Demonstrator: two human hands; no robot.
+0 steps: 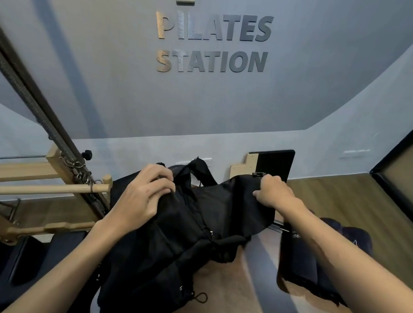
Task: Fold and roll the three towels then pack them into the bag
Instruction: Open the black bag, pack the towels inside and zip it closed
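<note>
Both hands on the bag. Left hand has its fingers curled, pinching black fabric at the bag's top left edge, near the handle loop. Right hand is clenched on the bag's flap or right rim, just below a small buckle, lifting that side up and away. Bag is black and soft, partly slumped on the tan worktop, long axis running from bottom-left near the body up toward the wall. Mouth seems to lie between the two hands, but black on black hides whether it is actually open.

Towels: dark rolled bundles lie on the worktop to the right of the bag, under and beyond the right forearm, roughly parallel, long axes pointing away from the person. I count maybe two or three; can't be sure. They look already rolled, so folding appears done and packing is the step in hand.

Key relation: towels sit right of the bag, well nearer the right hand. Likely the right hand has to let go of the flap and reach down-right for a roll, while the left keeps the mouth held open. Risk: the flap drops shut once released.

Wooden bars stand left; lettering on the wall behind.
</note>
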